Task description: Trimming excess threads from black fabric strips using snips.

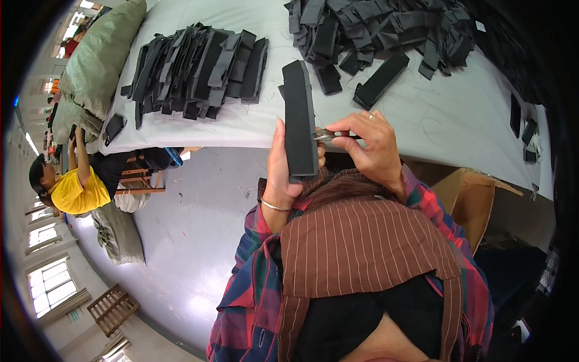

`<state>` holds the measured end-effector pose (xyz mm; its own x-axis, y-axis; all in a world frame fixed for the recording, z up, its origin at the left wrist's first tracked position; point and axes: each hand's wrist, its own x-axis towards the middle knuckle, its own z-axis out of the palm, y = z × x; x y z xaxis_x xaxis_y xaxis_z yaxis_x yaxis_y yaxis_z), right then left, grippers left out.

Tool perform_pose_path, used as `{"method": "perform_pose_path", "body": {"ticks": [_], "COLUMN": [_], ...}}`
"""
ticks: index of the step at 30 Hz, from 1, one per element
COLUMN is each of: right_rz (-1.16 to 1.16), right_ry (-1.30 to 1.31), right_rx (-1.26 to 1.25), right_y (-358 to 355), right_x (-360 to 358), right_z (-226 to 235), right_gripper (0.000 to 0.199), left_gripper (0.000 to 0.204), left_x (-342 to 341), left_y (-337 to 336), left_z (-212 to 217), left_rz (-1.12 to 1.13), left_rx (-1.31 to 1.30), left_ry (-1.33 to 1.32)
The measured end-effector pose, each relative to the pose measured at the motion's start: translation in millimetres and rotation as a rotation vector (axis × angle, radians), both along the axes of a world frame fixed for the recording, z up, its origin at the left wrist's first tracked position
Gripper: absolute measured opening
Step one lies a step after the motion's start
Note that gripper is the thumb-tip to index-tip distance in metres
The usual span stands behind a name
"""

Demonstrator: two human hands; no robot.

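Observation:
My left hand [281, 166] is closed round a long black fabric piece [300, 120], thumb along its left side and fingertips showing at its right. The piece stands lengthwise just off the table's near edge. In my right hand [374, 142] is a small pair of metal thread snips [325, 136], pinched between thumb and fingers. Their tips meet the right edge of the black piece, about halfway down. Whether the blades are apart is too small to tell.
A white-covered table [253, 130] carries a row of stacked black pieces [199, 72] on the left and a loose heap [386, 30] at the back right. One single piece [381, 80] lies nearer. A cardboard box [473, 202] stands below right; a person in yellow [81, 190] works at far left.

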<state>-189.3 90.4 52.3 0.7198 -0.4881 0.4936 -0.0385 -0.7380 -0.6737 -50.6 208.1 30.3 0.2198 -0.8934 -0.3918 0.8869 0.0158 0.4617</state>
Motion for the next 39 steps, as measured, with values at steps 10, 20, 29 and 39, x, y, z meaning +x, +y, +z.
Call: {"method": "perform_pose_path", "body": {"ticks": [10, 20, 29, 39], "right_rz": [-0.035, -0.045, 0.005, 0.038], "right_ry": [0.065, 0.072, 0.048, 0.098], "right_rx": [0.021, 0.263, 0.557, 0.389], "right_y": [2.6, 8.6, 9.1, 10.0], "right_x": [-0.3, 0.5, 0.9, 13.2], "right_z": [-6.1, -8.7, -4.2, -3.3], "right_gripper": [0.012, 0.009, 0.011, 0.013], "left_gripper": [0.070, 0.070, 0.065, 0.056], "left_x": [-1.6, 0.1, -3.2, -2.1], "left_y": [1.3, 2.9, 2.5, 1.1], "left_z": [-4.0, -6.7, -5.8, -12.7], "left_rz": [0.004, 0.017, 0.057, 0.034], "left_rx": [0.043, 0.050, 0.080, 0.026], "left_ry": [-0.041, -0.048, -0.093, -0.205]}}
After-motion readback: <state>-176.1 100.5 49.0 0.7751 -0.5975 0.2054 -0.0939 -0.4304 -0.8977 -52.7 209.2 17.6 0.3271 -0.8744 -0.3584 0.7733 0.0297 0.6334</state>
